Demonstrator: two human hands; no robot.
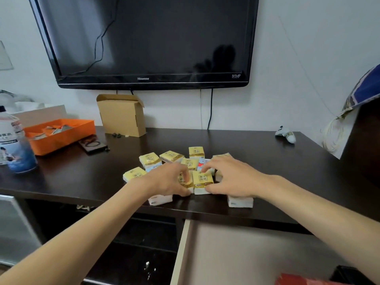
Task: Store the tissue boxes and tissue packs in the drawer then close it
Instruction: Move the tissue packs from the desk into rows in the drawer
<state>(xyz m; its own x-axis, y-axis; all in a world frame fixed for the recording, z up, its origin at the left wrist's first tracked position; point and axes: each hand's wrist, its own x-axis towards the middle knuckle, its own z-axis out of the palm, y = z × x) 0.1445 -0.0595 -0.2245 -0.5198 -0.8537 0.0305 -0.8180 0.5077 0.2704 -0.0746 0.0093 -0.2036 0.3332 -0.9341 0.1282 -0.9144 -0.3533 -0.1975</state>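
Several small yellow-and-white tissue packs lie clustered on the dark cabinet top. My left hand grips one pack at the front of the cluster. My right hand grips the pack beside it, thumb on its front edge. Two white packs sit at the front edge, partly under my hands. Below the top, the pale drawer stands pulled open, with a red object at its near right corner.
A black television hangs on the wall. An open cardboard box stands at the back. An orange tray and a plastic bottle are at the left, a small white figure at the right.
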